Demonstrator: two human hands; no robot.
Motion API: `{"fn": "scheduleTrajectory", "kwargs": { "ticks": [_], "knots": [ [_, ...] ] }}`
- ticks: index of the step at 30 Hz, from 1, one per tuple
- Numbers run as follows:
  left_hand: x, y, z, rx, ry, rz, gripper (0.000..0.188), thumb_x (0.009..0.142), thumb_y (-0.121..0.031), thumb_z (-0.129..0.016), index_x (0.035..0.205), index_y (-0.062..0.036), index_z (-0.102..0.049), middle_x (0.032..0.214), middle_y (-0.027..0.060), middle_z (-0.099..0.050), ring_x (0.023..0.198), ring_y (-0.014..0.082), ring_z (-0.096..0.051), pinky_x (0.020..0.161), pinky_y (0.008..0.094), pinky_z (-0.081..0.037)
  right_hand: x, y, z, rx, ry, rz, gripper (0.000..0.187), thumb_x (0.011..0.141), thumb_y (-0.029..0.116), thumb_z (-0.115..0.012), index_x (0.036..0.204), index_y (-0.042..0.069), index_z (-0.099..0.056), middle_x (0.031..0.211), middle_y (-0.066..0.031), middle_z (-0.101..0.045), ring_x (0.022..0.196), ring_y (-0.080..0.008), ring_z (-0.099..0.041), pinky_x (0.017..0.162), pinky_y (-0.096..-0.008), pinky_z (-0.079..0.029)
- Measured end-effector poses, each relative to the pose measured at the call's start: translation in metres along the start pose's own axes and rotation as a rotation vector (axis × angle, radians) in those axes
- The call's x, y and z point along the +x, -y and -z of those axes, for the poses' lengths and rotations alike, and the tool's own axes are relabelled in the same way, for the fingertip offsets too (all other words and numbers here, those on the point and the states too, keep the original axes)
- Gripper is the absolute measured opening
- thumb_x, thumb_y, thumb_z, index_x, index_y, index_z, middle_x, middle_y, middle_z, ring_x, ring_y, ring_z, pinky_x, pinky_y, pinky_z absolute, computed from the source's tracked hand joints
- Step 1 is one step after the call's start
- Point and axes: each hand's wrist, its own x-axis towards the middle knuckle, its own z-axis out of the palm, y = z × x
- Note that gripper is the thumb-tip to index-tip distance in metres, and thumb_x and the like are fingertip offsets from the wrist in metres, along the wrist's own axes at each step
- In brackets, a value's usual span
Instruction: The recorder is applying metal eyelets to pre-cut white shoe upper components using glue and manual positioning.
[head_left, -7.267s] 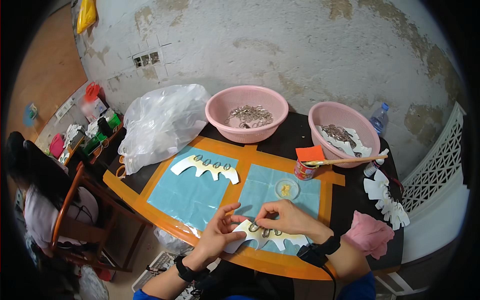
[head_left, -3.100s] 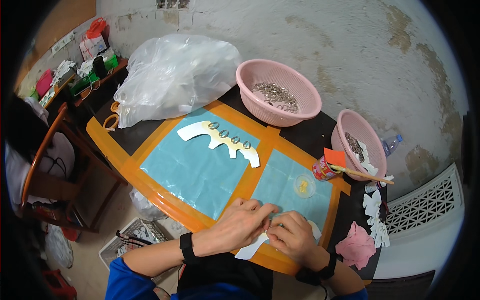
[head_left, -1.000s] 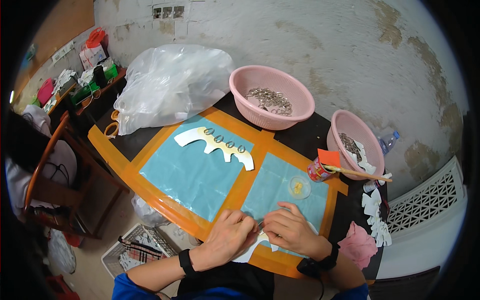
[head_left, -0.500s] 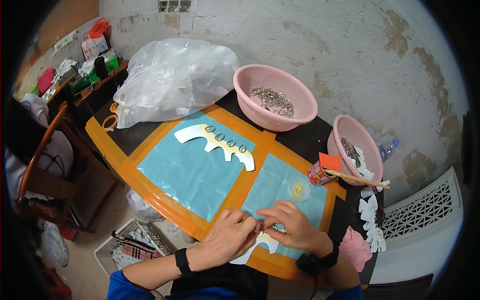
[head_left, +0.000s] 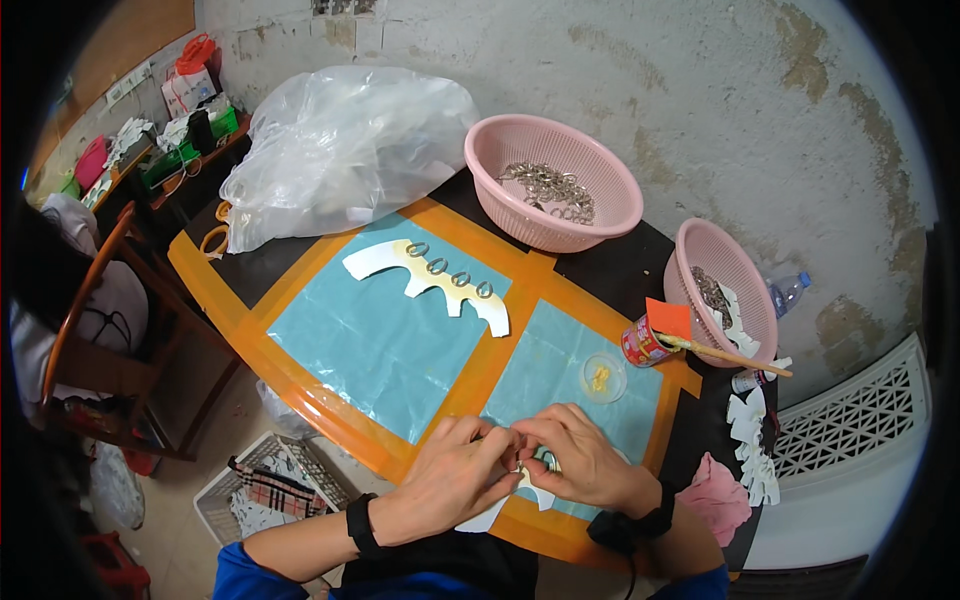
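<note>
My left hand (head_left: 450, 480) and my right hand (head_left: 575, 455) meet at the near edge of the table over a white scalloped paper cut-out (head_left: 500, 508), which both pinch; most of it is hidden under my fingers. A small metal ring (head_left: 548, 461) shows between my fingertips on the cut-out. A second white scalloped cut-out (head_left: 425, 278) with several rings glued along it lies flat on the blue panel further off. A small clear dish of yellowish glue (head_left: 603, 377) sits just beyond my right hand.
Two pink baskets (head_left: 500, 190) (head_left: 700, 255) hold metal rings. A tin can with a stick (head_left: 648, 343), a large clear plastic bag (head_left: 340, 150), scissors (head_left: 215, 238), white cut-outs (head_left: 750, 445) and a pink cloth (head_left: 715, 500) lie around the orange-edged table (head_left: 300, 385). A wooden chair (head_left: 95, 340) stands left.
My hands have stayed on the near cut-out, shifting slightly as they press it; the view has tilted a little. The far cut-out has not moved.
</note>
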Motion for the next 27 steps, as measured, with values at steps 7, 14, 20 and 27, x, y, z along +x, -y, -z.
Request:
{"fn": "scheduleTrajectory", "kwargs": {
  "ticks": [7,14,20,27],
  "knots": [
    [0.000,-0.005,-0.003,0.080,-0.047,0.048,0.040,0.081,-0.021,-0.085,0.115,-0.0083,-0.069,0.093,0.0007,-0.071,0.096,0.0257,-0.059,0.086,0.0404,-0.047,-0.010,0.004,-0.007,-0.107,-0.112,0.158,0.055,0.076,-0.002,-0.078,0.127,0.007,-0.059,0.100,-0.0107,-0.063,0.095,-0.0318,-0.062,0.085,-0.0421,-0.052],
    [-0.001,-0.006,-0.003,0.166,-0.059,-0.034,0.025,0.079,-0.020,-0.086,0.101,-0.0135,-0.077,0.091,0.0013,-0.070,0.097,0.0231,-0.062,0.084,0.0395,-0.048,-0.022,0.004,-0.003,-0.167,-0.115,0.221,0.050,0.073,-0.005,-0.083,0.117,0.006,-0.060,0.101,-0.0114,-0.062,0.093,-0.0321,-0.064,0.082,-0.0408,-0.054],
    [-0.005,0.001,-0.009,0.167,-0.070,-0.108,0.023,0.077,-0.018,-0.088,0.098,-0.0150,-0.079,0.094,-0.0039,-0.073,0.103,0.0208,-0.066,0.084,0.0373,-0.048,-0.025,0.005,-0.002,-0.103,-0.167,0.089,0.047,0.072,-0.004,-0.085,0.111,0.007,-0.063,0.100,-0.0088,-0.063,0.094,-0.0311,-0.064,0.083,-0.0403,-0.053],
    [-0.004,-0.003,-0.009,0.233,-0.067,-0.132,0.026,0.075,-0.018,-0.089,0.100,-0.0158,-0.080,0.095,-0.0045,-0.074,0.107,0.0199,-0.068,0.088,0.0369,-0.048,-0.018,0.014,0.022,-0.194,-0.099,0.097,0.030,0.075,0.004,-0.083,0.101,0.007,-0.069,0.104,-0.0059,-0.062,0.106,-0.0289,-0.061,0.095,-0.0447,-0.049]
  ]
}}
